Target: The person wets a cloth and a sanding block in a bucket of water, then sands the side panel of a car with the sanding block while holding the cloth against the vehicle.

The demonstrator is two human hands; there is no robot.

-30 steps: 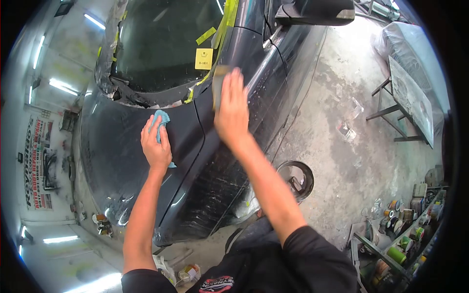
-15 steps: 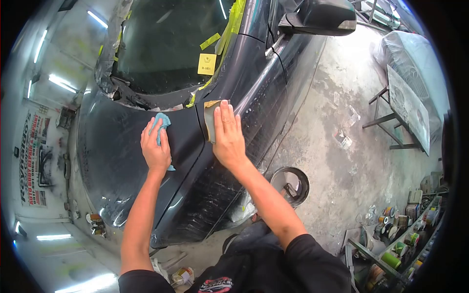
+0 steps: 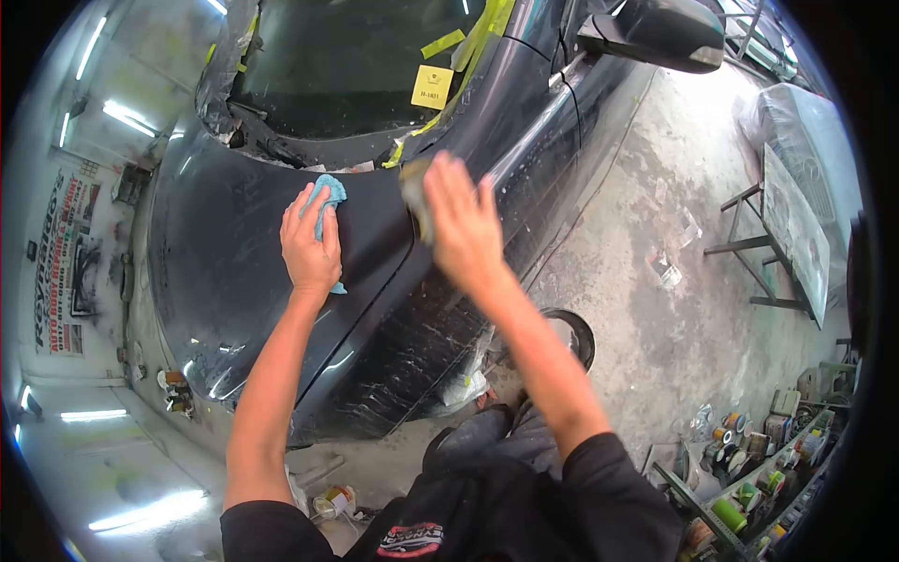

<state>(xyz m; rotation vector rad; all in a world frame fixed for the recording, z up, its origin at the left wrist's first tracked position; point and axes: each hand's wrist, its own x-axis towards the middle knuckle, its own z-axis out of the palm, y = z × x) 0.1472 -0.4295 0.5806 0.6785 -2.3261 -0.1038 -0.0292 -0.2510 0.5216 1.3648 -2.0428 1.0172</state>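
plainly, left hand (image 3: 312,255) clutching cloth (image 3: 329,191), right hand (image 3: 466,232) holding pad (image 3: 415,195)

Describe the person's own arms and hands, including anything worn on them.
Both the left hand and the right hand are gloveless, with bare forearms and no watch or bracelet visible. Short black sleeves end above the elbows, part of a black shirt with a red-and-white logo. Motion blur hides finer detail on the right hand.
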